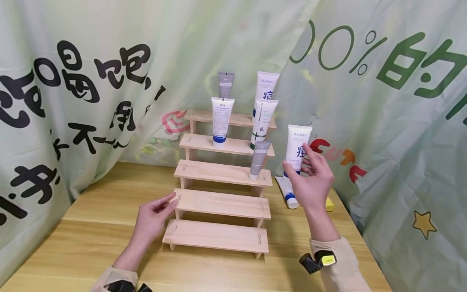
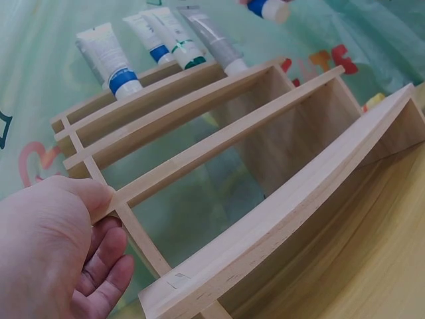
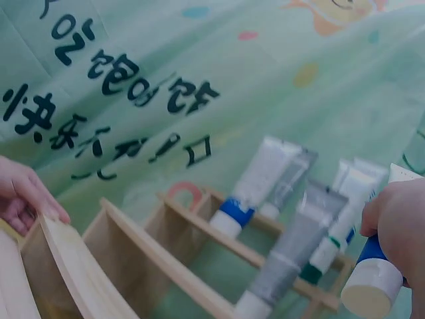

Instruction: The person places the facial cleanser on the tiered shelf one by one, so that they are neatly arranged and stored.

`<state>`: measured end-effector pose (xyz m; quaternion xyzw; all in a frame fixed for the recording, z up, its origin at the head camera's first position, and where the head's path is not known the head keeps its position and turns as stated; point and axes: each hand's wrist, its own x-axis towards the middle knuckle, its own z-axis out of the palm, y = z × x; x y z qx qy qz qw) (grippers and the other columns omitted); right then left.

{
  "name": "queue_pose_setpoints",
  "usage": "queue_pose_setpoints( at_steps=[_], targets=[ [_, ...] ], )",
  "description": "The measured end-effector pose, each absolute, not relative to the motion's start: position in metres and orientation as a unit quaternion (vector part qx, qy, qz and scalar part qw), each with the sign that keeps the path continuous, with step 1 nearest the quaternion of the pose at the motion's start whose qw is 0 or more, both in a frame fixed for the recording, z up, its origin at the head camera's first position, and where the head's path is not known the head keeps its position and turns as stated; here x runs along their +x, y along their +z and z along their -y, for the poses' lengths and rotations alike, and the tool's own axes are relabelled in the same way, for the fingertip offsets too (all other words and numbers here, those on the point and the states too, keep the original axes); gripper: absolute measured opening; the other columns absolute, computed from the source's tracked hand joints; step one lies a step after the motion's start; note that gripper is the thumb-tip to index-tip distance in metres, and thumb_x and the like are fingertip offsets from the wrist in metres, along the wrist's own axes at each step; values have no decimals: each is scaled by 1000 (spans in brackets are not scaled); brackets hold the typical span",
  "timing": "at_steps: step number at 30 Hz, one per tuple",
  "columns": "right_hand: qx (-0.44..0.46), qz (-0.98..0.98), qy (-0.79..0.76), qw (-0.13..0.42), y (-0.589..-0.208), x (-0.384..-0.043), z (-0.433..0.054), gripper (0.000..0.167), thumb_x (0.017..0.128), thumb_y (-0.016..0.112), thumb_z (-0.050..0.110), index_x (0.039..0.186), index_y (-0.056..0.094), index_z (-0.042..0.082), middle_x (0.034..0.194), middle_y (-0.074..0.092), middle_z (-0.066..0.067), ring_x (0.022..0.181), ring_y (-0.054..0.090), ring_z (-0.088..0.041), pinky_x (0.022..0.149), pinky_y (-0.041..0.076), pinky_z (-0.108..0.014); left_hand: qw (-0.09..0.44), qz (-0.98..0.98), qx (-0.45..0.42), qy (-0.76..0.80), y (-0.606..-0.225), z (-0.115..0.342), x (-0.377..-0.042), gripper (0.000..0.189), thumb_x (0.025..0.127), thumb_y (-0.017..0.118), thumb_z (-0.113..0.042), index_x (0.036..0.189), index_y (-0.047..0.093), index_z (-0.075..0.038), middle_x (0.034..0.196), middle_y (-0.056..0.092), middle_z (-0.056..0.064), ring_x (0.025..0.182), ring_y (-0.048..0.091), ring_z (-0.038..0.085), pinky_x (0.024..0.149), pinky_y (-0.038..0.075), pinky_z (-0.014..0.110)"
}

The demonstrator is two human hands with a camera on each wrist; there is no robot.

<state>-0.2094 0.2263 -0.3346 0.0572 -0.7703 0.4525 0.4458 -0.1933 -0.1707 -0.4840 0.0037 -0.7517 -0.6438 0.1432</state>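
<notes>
My right hand (image 1: pixel 314 176) pinches a white tube with blue print (image 1: pixel 294 148), held cap down in the air right of the wooden step stand (image 1: pixel 219 168). Its white cap (image 3: pixel 369 297) shows in the right wrist view. At the left end of the second step from the bottom, my left hand (image 1: pixel 155 217) grips the board's edge between thumb and fingers. Two tubes stand on the top step, a small grey tube (image 1: pixel 226 86) and a white tube (image 1: pixel 265 83). Below them are a blue-banded tube (image 1: pixel 221 119) and a green-banded tube (image 1: pixel 262 121). Another grey tube (image 1: pixel 259 160) stands on the middle step.
A white and blue tube (image 1: pixel 287 192) lies on the wooden table (image 1: pixel 120 194) right of the stand, partly behind my right hand. Beside my right wrist a bit of something yellow (image 1: pixel 330 204) shows. Printed curtains (image 1: pixel 204 40) hang behind and at both sides.
</notes>
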Motion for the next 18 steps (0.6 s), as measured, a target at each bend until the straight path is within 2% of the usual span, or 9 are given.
queue_pose_setpoints(
  at_steps=[8, 13, 18],
  targets=[
    [86, 741, 482, 460, -313, -196, -200, 65, 84, 93, 12, 143, 68, 21, 124, 66, -5, 103, 67, -13, 86, 56, -18, 144, 759, 4, -635, -484, 171, -194, 34, 95, 84, -19, 125, 78, -5, 88, 73, 10, 73, 67, 17, 65, 59, 26],
    [130, 711, 511, 466, -306, -198, -182, 68, 80, 93, 2, 142, 69, 15, 121, 66, -9, 101, 69, -17, 82, 59, -20, 142, 757, 7, -638, -484, 171, -193, 33, 94, 84, -18, 125, 78, -5, 88, 73, 10, 73, 67, 18, 65, 59, 27],
    [169, 685, 532, 468, -302, -204, -162, 69, 79, 92, -2, 142, 69, 13, 120, 66, -11, 99, 71, -22, 79, 60, -23, 141, 756, 7, -639, -483, 171, -193, 34, 94, 84, -19, 125, 78, -6, 88, 73, 11, 73, 66, 17, 64, 58, 26]
  ],
)
